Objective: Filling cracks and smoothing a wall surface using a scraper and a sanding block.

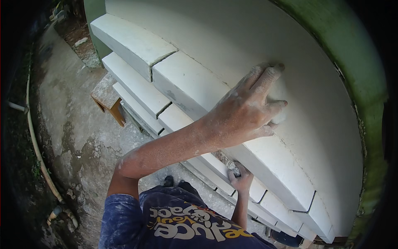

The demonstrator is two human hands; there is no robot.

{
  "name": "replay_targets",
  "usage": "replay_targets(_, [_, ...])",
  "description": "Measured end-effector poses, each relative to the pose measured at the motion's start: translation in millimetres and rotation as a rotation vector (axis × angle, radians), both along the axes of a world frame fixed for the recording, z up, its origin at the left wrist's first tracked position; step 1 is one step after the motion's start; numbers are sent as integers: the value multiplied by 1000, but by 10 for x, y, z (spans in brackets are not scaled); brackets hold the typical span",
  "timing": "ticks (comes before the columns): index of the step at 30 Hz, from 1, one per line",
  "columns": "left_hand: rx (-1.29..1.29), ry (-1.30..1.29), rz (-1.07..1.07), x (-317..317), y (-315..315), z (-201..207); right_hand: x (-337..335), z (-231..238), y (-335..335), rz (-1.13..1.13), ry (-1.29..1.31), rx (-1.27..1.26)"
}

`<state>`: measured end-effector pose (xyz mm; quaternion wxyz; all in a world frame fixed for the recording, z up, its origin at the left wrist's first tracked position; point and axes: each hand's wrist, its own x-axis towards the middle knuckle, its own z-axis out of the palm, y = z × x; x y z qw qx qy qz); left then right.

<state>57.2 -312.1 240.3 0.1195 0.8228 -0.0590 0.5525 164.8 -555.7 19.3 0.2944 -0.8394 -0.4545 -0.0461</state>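
My left hand (255,101), coated in white dust, reaches up across the stacked white ledges to the smooth white wall (319,108). Its fingers are bent round a pale rounded thing (277,93) pressed to the wall; its kind cannot be told from here. Lower down, my right hand (242,178) is beside the lower white ledges. Between its thumb and fingers is a small, round, grey-white thing (233,167), partly hidden by the hand. The upper white ledge (186,76) runs beneath my left forearm, with dark open gaps between its blocks.
Below the ledges stands a small brown stool (111,103) with a dusty top. A green curved border (352,54) edges the wall. Stained concrete floor (78,137) lies at left, with a pale pipe (37,149) along its far side. A dark round container (286,238) sits at lower right.
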Motion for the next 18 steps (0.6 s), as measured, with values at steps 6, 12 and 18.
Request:
replay_targets(6, [-136,-95,170,-45,130,245,13,3,-20,15,-26,12])
replay_targets(12, [-114,-99,189,-61,298,144,20,-24,-6,29,-37,36])
replay_targets(18, [-3,-93,-18,50,64,7,19,-4,-4,23,-29,23])
